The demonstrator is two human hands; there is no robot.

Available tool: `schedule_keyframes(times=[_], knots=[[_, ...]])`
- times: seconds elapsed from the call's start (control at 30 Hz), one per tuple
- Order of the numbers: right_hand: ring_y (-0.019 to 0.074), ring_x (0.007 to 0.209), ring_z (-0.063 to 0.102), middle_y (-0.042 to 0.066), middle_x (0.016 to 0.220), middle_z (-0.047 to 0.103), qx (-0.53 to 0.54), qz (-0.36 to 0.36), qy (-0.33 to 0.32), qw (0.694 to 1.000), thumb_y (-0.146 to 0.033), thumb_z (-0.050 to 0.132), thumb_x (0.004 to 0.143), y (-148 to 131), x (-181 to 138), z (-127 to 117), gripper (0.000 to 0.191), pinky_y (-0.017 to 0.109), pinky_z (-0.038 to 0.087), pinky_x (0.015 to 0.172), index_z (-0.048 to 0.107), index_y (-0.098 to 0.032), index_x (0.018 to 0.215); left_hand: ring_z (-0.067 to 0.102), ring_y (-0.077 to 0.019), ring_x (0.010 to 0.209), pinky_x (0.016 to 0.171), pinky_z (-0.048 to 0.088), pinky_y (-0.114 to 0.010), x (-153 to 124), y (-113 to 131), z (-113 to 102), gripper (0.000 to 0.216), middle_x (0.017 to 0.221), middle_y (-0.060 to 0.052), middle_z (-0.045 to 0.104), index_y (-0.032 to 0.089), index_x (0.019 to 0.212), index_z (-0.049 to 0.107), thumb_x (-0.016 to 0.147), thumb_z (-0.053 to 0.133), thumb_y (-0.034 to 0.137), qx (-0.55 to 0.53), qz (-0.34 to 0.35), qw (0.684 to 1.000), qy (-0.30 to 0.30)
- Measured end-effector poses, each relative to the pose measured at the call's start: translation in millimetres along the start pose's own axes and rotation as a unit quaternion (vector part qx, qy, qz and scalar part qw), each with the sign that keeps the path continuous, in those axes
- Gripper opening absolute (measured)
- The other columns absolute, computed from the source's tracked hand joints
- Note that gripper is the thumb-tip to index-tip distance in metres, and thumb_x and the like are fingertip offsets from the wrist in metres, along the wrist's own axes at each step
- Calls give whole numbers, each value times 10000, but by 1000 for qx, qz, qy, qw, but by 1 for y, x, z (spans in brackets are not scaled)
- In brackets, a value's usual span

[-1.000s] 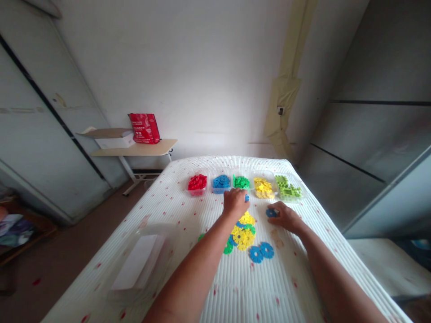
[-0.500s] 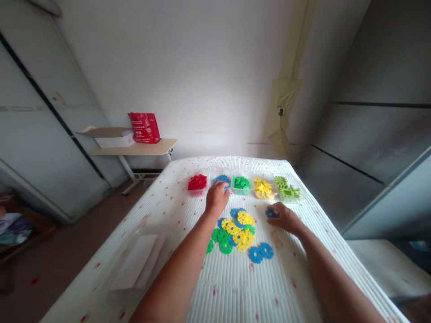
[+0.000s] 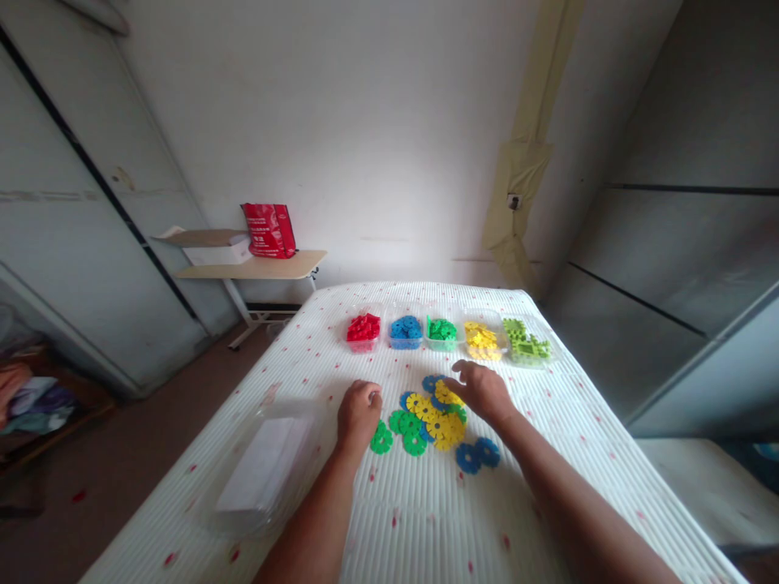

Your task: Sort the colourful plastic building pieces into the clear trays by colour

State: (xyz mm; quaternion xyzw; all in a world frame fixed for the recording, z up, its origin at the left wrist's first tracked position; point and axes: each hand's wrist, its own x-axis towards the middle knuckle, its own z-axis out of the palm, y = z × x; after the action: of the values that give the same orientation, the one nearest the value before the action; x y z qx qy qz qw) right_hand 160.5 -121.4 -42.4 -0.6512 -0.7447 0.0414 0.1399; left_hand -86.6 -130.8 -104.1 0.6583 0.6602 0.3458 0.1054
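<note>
My left hand [image 3: 358, 415] hovers at the left of a loose pile of flower-shaped plastic discs, its fingers curled in. What it holds, if anything, is hidden. Beside it lie green discs [image 3: 381, 439]. My right hand [image 3: 484, 390] reaches over the pile's upper right, with thumb and forefinger apart and nothing visible between them. Under its fingertips are yellow discs [image 3: 449, 427], overlapping several blue ones. Two blue discs [image 3: 468, 458] lie apart, nearer to me. Beyond the hands stands a clear tub of blue discs [image 3: 406, 331].
In the same row stand tubs of red pieces [image 3: 363, 328], green pieces [image 3: 442, 331], yellow pieces [image 3: 484, 339] and light-green pieces [image 3: 527, 342]. A clear plastic container [image 3: 264, 466] with white paper sits at the left. A red bag [image 3: 268, 231] rests on a side table [image 3: 292, 266].
My left hand has come back from the blue tub towards me, to the pile's left. The right hand has moved left over the pile; the blue disc it held no longer shows there.
</note>
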Motion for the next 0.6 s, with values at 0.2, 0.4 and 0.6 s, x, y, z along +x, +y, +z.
schedule_keyframes(times=[0.2,0.4,0.6], knots=[[259,870,649,141,947,686,-74,52,-63,994,-489,556,789,-32,14,13,373,303,438,675,624,-184,994,585,-139,829,787,443,-252,1,1,-1,185,843,-23,626,189,771,626,757,470,92,-17,-5,1000,-5],[209,804,652,85,897,693,-37,60,-67,995,-349,573,775,-18,20,23,226,257,410,617,653,-209,933,578,-138,801,778,436,-253,0,1,-1,177,818,-29,619,177,759,625,754,469,94,-15,-3,1000,2],[171,757,639,74,799,679,-10,20,-48,999,-250,367,906,-5,19,14,293,240,379,620,652,-187,881,579,-137,800,774,432,-248,1,-1,0,175,812,-32,620,171,751,626,746,470,92,-14,0,1000,6]])
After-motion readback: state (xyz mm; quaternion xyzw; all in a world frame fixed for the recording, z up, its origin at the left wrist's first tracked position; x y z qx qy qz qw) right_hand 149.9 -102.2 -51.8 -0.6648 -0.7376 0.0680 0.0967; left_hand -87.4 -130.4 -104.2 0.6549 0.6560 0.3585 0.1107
